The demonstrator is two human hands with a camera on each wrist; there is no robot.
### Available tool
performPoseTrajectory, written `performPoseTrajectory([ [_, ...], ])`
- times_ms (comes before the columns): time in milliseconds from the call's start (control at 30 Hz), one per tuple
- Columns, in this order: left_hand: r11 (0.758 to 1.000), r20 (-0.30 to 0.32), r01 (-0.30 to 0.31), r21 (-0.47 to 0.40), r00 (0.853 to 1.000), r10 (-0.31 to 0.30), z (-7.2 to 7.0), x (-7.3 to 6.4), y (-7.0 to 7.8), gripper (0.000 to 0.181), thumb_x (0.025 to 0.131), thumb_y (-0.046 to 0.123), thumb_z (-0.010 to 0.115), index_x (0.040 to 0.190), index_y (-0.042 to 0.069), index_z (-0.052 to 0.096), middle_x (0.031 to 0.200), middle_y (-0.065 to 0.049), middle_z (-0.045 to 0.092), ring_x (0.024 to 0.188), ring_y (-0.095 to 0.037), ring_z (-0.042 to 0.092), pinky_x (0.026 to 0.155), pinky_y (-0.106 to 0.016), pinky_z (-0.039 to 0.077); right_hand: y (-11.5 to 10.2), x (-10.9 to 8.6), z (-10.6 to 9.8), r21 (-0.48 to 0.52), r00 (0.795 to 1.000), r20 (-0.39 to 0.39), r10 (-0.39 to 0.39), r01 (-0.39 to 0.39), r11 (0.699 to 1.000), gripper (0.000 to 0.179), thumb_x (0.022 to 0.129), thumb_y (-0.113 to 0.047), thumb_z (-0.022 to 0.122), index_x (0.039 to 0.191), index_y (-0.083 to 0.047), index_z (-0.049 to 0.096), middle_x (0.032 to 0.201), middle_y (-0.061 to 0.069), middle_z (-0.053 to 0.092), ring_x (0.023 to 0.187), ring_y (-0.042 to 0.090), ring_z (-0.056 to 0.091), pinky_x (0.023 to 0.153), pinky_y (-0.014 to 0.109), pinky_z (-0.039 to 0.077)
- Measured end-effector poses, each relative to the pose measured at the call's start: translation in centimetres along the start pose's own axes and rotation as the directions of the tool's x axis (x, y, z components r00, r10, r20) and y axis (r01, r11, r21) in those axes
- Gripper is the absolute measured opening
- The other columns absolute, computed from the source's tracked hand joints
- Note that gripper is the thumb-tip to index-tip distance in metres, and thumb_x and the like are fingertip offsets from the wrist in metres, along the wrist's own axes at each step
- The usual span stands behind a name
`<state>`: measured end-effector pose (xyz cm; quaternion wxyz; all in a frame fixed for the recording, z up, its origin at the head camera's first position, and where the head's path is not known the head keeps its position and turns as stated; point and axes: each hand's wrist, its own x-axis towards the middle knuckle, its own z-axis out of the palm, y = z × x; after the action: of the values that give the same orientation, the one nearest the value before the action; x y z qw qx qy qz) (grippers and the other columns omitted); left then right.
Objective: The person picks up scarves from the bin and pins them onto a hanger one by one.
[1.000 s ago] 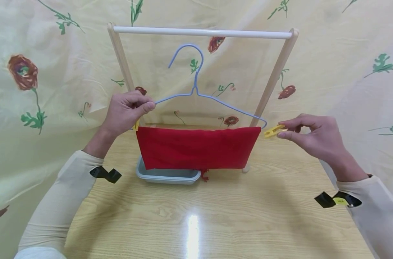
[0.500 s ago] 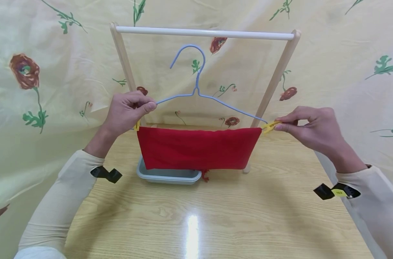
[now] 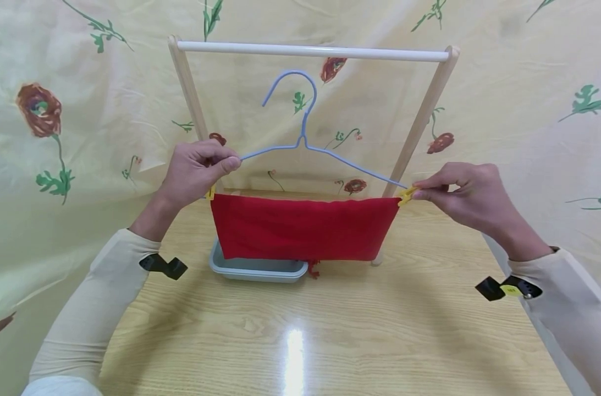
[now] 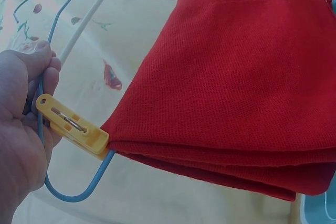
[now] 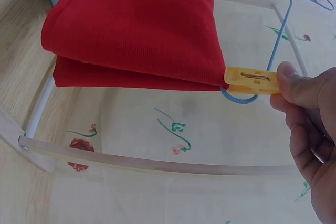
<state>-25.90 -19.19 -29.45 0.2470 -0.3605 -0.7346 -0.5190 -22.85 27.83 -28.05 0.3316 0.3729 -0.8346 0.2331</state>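
A blue wire hanger (image 3: 347, 161) is held up by my left hand (image 3: 196, 168), whose thumb and fingers grip its left arm. Over its lower bar hangs a folded red cloth (image 3: 305, 228). One yellow clothespin (image 4: 73, 127) clips the cloth's left corner to the bar, close under my left palm. Between thumb and fingers my right hand (image 3: 466, 192) pinches a second yellow clothespin (image 5: 252, 81). In the right wrist view its jaws are at the cloth's right corner, beside the hanger's bend.
Behind the hanger stands a wooden rack with a white rail (image 3: 310, 50). A grey-blue tray (image 3: 260, 276) sits on the wooden table (image 3: 300, 319) below the cloth, with red fringe (image 3: 313, 268) at its right end. Flowered fabric (image 3: 107, 110) hangs behind.
My right hand has moved left with its clothespin, from just off the hanger's right end to the red cloth's corner. The left hand has hardly moved.
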Motion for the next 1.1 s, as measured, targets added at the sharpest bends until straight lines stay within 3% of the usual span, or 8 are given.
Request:
performPoseTrajectory([
  [233, 1.0, 0.01, -0.017, 0.006, 1.0, 0.017, 0.04, 0.05, 0.17, 0.014, 0.081, -0.018, 0.074, 0.091, -0.008, 0.076, 0.066, 0.001, 0.056, 0.06, -0.012, 0.041, 0.053, -0.024, 0.032, 0.53, -0.34, 0.36, -0.011, 0.999, 0.013, -0.047, 0.047, 0.999, 0.032, 0.055, 0.008, 0.094, 0.082, -0.006, 0.083, 0.074, 0.003, 0.076, 0.063, -0.008, 0.051, 0.057, 0.007, 0.035],
  [300, 1.0, 0.016, -0.024, 0.002, 1.0, 0.024, 0.06, 0.07, 0.23, 0.014, 0.081, -0.018, 0.074, 0.091, -0.008, 0.076, 0.067, 0.001, 0.057, 0.061, -0.012, 0.041, 0.053, -0.024, 0.032, 0.52, -0.38, 0.54, -0.015, 0.997, 0.008, -0.076, 0.076, 0.997, 0.016, 0.071, -0.011, 0.093, 0.081, -0.005, 0.082, 0.074, 0.003, 0.075, 0.061, -0.004, 0.052, 0.058, 0.007, 0.037],
  [467, 1.0, 0.036, -0.024, -0.008, 0.999, 0.024, 0.11, 0.04, 0.32, 0.016, 0.08, -0.019, 0.074, 0.092, -0.008, 0.076, 0.07, 0.001, 0.06, 0.062, -0.013, 0.042, 0.053, -0.024, 0.032, 0.14, -0.32, 0.93, -0.1, 0.984, 0.024, -0.174, 0.176, 0.979, 0.064, 0.097, -0.061, 0.056, 0.08, -0.005, 0.082, 0.071, 0.001, 0.074, 0.056, 0.007, 0.054, 0.055, 0.014, 0.039],
  [733, 0.999, 0.058, -0.043, -0.011, 0.997, 0.043, 0.13, -0.03, 0.32, 0.017, 0.079, -0.021, 0.074, 0.091, -0.009, 0.076, 0.07, 0.002, 0.062, 0.061, -0.012, 0.043, 0.052, -0.024, 0.033, -0.06, -0.71, 0.98, -0.11, 0.989, 0.125, -0.078, 0.092, 0.99, 0.072, 0.09, -0.072, 0.051, 0.088, -0.008, 0.083, 0.073, -0.001, 0.074, 0.057, 0.008, 0.057, 0.052, 0.013, 0.039],
  [867, 0.999, 0.061, -0.032, -0.011, 0.998, 0.033, 0.1, -0.11, 0.14, 0.018, 0.079, -0.021, 0.074, 0.092, -0.009, 0.076, 0.071, 0.003, 0.063, 0.061, -0.013, 0.043, 0.052, -0.024, 0.033, 0.12, -0.84, 0.92, -0.099, 0.987, 0.146, -0.06, 0.075, 0.992, 0.071, 0.089, -0.073, 0.052, 0.093, -0.009, 0.083, 0.076, -0.001, 0.074, 0.06, 0.011, 0.061, 0.056, 0.013, 0.043],
  [933, 1.0, 0.059, -0.024, -0.013, 0.998, 0.025, 0.07, -0.16, 0.09, 0.019, 0.079, -0.021, 0.074, 0.093, -0.008, 0.076, 0.072, 0.003, 0.064, 0.061, -0.013, 0.043, 0.052, -0.024, 0.033, 0.19, -0.86, 0.83, -0.087, 0.988, 0.143, -0.057, 0.07, 0.994, 0.06, 0.089, -0.066, 0.063, 0.096, -0.01, 0.083, 0.078, -0.002, 0.075, 0.063, 0.011, 0.061, 0.059, 0.013, 0.044],
  [1033, 1.0, 0.058, -0.014, -0.016, 0.998, 0.015, 0.06, -0.21, 0.03, 0.018, 0.08, -0.02, 0.074, 0.093, -0.008, 0.076, 0.072, 0.002, 0.064, 0.061, -0.013, 0.044, 0.052, -0.024, 0.033, 0.16, -0.85, 0.75, -0.075, 0.99, 0.137, -0.031, 0.042, 0.996, 0.034, 0.08, -0.039, 0.088, 0.098, -0.012, 0.082, 0.079, -0.004, 0.075, 0.067, 0.007, 0.061, 0.063, 0.012, 0.045],
  [1100, 1.0, 0.059, -0.008, -0.017, 0.998, 0.009, 0.07, -0.23, -0.01, 0.018, 0.08, -0.02, 0.074, 0.093, -0.008, 0.076, 0.072, 0.002, 0.064, 0.061, -0.013, 0.044, 0.052, -0.024, 0.034, 0.09, -0.87, 0.76, -0.08, 0.99, 0.144, -0.004, 0.016, 0.997, 0.032, 0.07, -0.019, 0.094, 0.099, -0.013, 0.082, 0.08, -0.005, 0.074, 0.068, 0.005, 0.059, 0.063, 0.011, 0.044],
])
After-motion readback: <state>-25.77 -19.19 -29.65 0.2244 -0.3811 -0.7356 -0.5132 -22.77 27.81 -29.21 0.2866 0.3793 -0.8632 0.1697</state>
